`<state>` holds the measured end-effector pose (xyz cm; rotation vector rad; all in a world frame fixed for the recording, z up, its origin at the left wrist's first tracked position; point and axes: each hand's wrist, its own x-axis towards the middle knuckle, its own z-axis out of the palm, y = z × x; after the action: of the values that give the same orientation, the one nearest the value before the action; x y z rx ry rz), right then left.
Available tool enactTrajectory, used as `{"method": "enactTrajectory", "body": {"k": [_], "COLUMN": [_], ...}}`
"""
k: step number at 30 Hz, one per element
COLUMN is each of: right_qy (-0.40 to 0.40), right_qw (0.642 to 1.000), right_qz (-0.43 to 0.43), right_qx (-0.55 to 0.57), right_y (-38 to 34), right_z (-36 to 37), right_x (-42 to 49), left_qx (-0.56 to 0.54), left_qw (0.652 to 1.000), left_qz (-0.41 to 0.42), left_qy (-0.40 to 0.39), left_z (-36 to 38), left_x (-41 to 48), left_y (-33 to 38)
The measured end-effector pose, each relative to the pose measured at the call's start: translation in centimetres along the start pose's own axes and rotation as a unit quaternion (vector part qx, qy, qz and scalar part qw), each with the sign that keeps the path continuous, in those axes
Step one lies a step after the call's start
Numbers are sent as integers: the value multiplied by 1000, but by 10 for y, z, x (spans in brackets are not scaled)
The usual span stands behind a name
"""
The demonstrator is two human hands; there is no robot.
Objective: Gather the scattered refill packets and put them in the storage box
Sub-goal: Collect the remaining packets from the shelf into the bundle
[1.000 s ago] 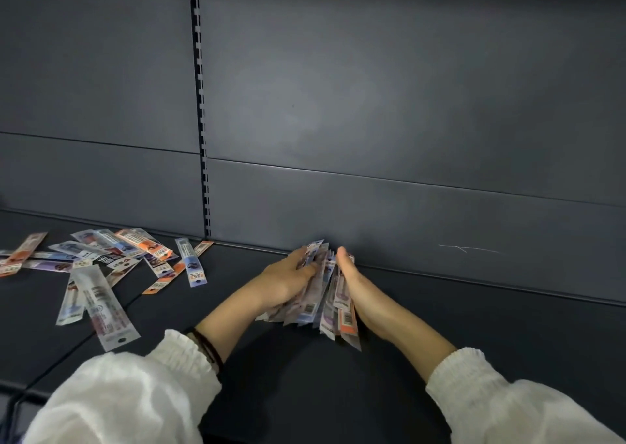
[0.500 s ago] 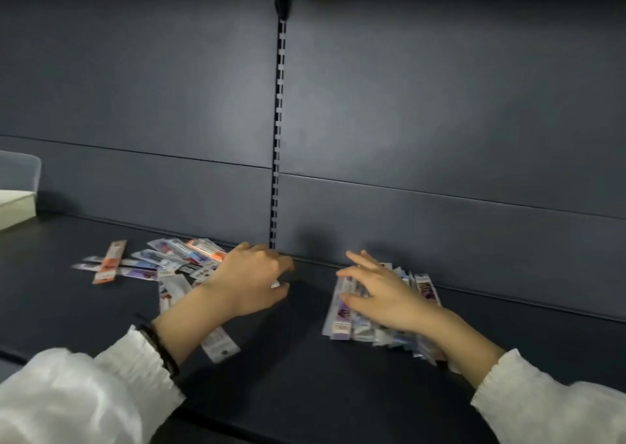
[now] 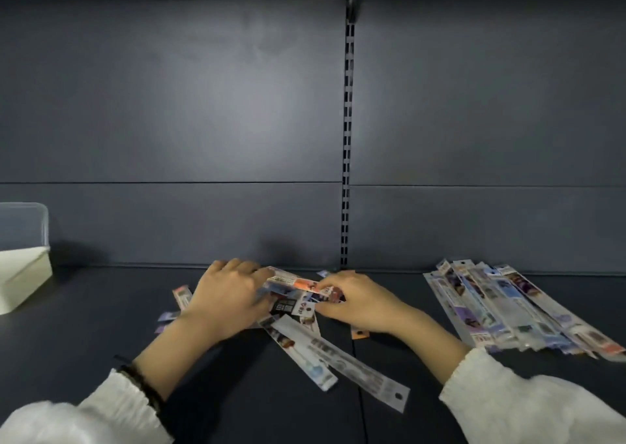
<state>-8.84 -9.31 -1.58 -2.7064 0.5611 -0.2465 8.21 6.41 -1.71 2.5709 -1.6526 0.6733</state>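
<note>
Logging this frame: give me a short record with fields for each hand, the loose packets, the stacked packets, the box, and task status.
Left hand: fingers curled over the scattered packets, mid-shelf
Right hand: pinches the same packets from the other side
Scattered packets: overlapping, flat; two long ones jut toward the camera
Gathered stack: fanned on the shelf at right, touched by neither hand
Storage box: far left, apart from all packets; contents cannot be told
Status: no packets seen boxed
</note>
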Motion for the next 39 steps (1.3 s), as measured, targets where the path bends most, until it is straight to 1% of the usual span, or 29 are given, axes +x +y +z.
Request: {"method": "enactTrajectory", "body": {"k": [3, 6, 7, 9, 11, 12, 13, 17, 20, 23, 26, 29, 31, 34, 35, 37, 38, 39], "right_qy": [38, 77, 83, 72, 63, 64, 69, 76, 72, 102, 132, 129, 125, 147, 163, 188, 188, 179], "right_qw": [999, 993, 991, 988, 987, 987, 988, 986, 987, 985, 973, 954, 940, 911, 907, 912, 916, 921], "right_qz": [25, 82, 102, 130, 126, 123, 120, 124, 121, 93, 52, 26, 26, 33, 45, 78, 92, 104], "right_qx": [29, 35, 21, -37, -79, -81, -68, 78, 78, 103, 181, 269, 317, 384, 387, 356, 342, 330], "right_y": [-5, 0, 4, 11, 17, 19, 21, 21, 21, 18, 7, -1, -4, -5, -3, 3, 6, 9], "right_z": [11, 18, 20, 25, 29, 29, 28, 23, 25, 25, 20, 17, 16, 6, 3, 0, 0, 1], "right_x": [24, 43, 46, 48, 47, 47, 47, 47, 43, 40, 37, 35, 34, 33, 33, 32, 32, 33], "left_qx": [-56, -104, -114, -129, -150, -158, -165, -187, -206, -202, -201, -207, -220, -312, -336, -385, -426, -490], "left_qw": [998, 995, 993, 991, 988, 987, 985, 981, 977, 977, 974, 970, 966, 944, 936, 916, 896, 862], "left_qz": [8, 12, 15, 22, 28, 33, 36, 31, 43, 73, 104, 117, 119, 78, 52, -2, -28, -51], "left_qy": [4, -3, 0, 4, 8, 11, 16, 27, 26, 15, 15, 42, 59, 77, 85, 110, 120, 120], "left_z": [13, 27, 31, 39, 44, 46, 47, 49, 52, 56, 58, 59, 57, 52, 51, 48, 44, 40], "left_x": [13, 31, 36, 43, 43, 42, 42, 41, 41, 40, 41, 44, 44, 45, 46, 46, 46, 46], "left_y": [-3, -8, -9, -9, -6, -6, -6, -6, -4, -2, 1, 5, 4, -2, -5, -8, -7, -6]}}
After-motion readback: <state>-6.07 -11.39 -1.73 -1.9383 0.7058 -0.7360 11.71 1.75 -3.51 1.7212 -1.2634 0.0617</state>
